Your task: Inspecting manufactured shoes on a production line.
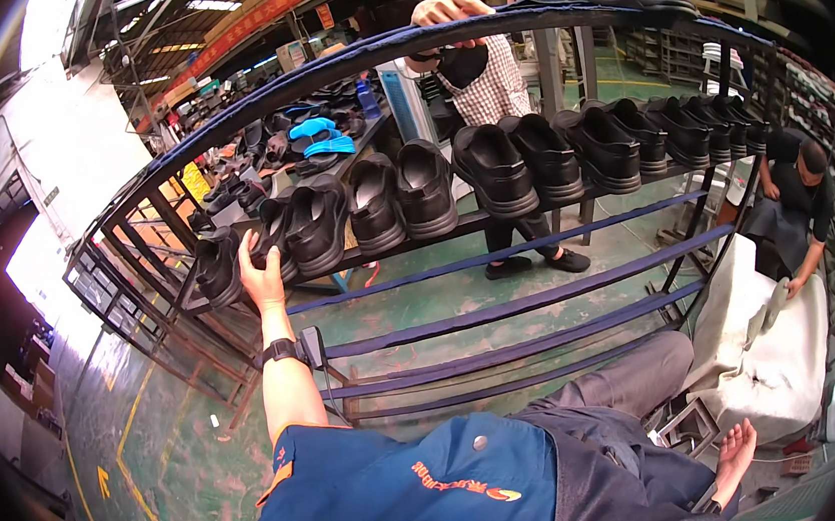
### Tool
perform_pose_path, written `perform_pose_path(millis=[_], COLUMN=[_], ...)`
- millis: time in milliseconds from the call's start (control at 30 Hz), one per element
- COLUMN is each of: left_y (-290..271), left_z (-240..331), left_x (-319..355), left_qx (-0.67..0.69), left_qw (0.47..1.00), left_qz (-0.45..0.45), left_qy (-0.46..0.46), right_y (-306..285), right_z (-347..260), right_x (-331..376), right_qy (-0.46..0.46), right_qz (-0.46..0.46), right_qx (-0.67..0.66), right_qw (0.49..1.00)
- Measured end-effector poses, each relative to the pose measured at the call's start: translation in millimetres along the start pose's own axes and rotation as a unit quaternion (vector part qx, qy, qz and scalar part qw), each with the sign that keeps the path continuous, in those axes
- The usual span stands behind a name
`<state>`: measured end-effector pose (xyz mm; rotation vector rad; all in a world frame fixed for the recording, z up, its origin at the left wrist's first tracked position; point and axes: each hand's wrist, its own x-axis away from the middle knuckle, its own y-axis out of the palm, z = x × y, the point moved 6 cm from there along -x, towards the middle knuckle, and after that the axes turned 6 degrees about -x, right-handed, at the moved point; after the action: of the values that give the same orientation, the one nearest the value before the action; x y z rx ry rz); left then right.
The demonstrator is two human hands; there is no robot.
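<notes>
A row of black shoes (pixel 426 189) stands on the rack's upper shelf, heels toward me. My left hand (pixel 262 277) reaches up to the left end of this row. Its thumb and fingers are apart, against or just in front of the second black shoe (pixel 276 220); whether they touch it I cannot tell. The leftmost black shoe (pixel 218 268) sits beside those fingers, tilted a little. Low on the right, away from the rack, my right hand (pixel 735 453) hangs with its palm turned up, fingers loosely extended and nothing in them.
Blue-wrapped bars (pixel 531 295) cross the rack below the shoes. A person in a checked apron (pixel 489 83) stands behind it, one hand on the top rail. Another person (pixel 793 194) bends beside a pale covered object (pixel 765 368) at right. A table of shoe parts (pixel 276 144) lies beyond.
</notes>
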<state>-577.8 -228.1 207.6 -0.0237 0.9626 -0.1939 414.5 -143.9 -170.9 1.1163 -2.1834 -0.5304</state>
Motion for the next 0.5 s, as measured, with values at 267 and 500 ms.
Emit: perform_pose_path(millis=[267,500], left_y=[27,191], left_z=[132,354], left_x=[61,197], left_qx=[-0.279,0.207], left_qw=[0.907,0.798], left_qz=[0.127,-0.288], left_qy=[0.289,0.486], right_y=[-9,24], right_z=[1,-7], right_x=[13,28], right_qy=[0.001,-0.008], right_qz=[0.02,0.061], right_qx=[0.039,0.072], right_qw=[0.999,0.996])
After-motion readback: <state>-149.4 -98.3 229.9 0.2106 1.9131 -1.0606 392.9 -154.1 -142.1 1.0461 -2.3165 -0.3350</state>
